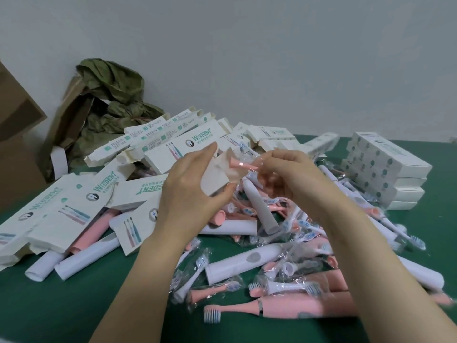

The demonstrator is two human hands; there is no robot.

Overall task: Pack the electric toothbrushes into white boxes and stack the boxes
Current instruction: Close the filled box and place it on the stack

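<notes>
My left hand point(195, 184) held an open white box point(217, 177) above the middle of the green tabletop point(61, 305), fingers curled around its sides, flap end turned right. My right hand point(284, 177) pinched a pink brush head in clear wrap point(241, 165), its pink tip right at the box mouth; I could not tell whether it had entered.

Below both hands lay a loose heap of white and pink toothbrush handles point(244, 262) and wrapped brush heads, spreading near and right. Unfilled printed boxes point(61, 206) lay flat at left and in a pile point(173, 137) at the far side. A stack of closed white boxes point(385, 169) stood at far right. A brown carton with green paper point(106, 100) leaned on the far-left wall.
</notes>
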